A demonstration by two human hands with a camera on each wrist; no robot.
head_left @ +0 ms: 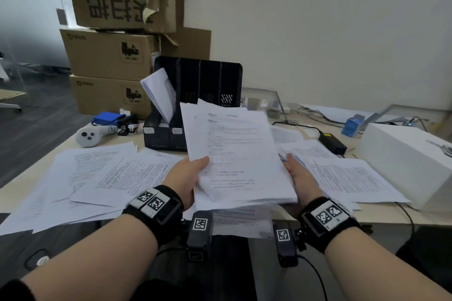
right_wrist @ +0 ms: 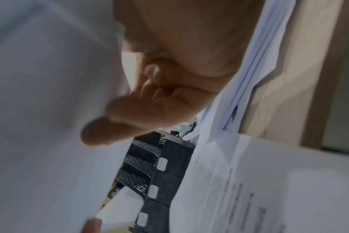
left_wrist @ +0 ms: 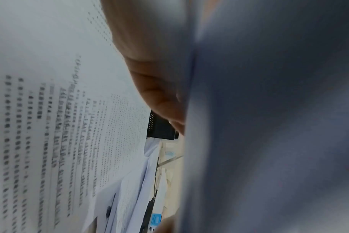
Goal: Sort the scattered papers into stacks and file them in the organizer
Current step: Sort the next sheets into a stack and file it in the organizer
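A thick stack of printed papers [head_left: 234, 154] hangs above the desk's near edge, held by both hands. My left hand [head_left: 193, 171] grips its left edge, thumb on top and fingers beneath. My right hand [head_left: 294, 168] holds the right edge; in the right wrist view its fingers [right_wrist: 127, 119] curl under the stack [right_wrist: 40, 110]. The black slotted organizer [head_left: 195, 95] stands just behind the stack, with a bundle of sheets [head_left: 159, 93] leaning in its leftmost slot. Loose printed sheets lie on the desk at the left [head_left: 97, 178] and at the right [head_left: 352, 178].
Cardboard boxes [head_left: 107, 56] are piled behind the organizer on the left. A white controller [head_left: 88, 135] and a blue item [head_left: 107, 117] lie at the desk's far left. A black power adapter [head_left: 332, 143], a small blue box [head_left: 351, 126] and a large white box [head_left: 406, 164] occupy the right.
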